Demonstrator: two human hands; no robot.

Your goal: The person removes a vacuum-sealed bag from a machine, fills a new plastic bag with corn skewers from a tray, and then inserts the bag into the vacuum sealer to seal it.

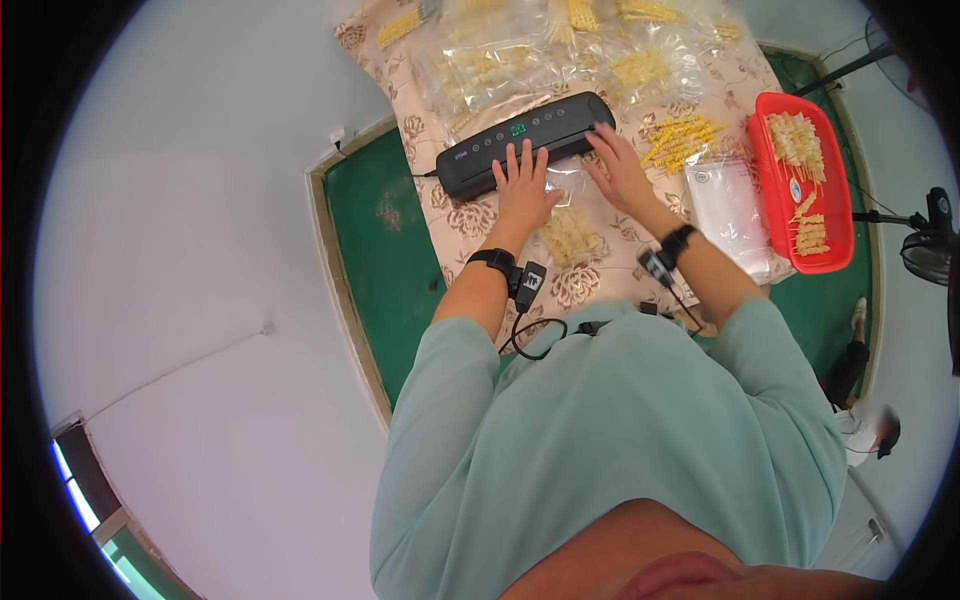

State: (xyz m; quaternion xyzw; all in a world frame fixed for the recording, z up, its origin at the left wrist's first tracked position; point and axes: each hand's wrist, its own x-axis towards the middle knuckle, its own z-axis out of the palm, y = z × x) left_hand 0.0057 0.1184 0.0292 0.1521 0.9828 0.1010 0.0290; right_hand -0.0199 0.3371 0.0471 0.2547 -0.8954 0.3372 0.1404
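Note:
A black sealing machine [527,145] with a lit green display lies slantwise on the flowered tablecloth. My left hand [522,190] rests on its near edge, fingers spread. Farther right, my right hand [622,170] has its fingertips at the machine's right end, fingers apart. Between my hands, a clear bag [570,236] with pale yellow pieces lies with its upper end against the machine's near side. Both wrists wear black bands with small devices. Neither hand is closed on anything.
Filled clear bags [490,70] cover the table's far side. Yellow skewers [680,140] lie right of the machine, above a stack of flat bags [728,210]. A red basket [840,220] holds more skewers. Fans stand at the right; another person [865,425] is at the lower right.

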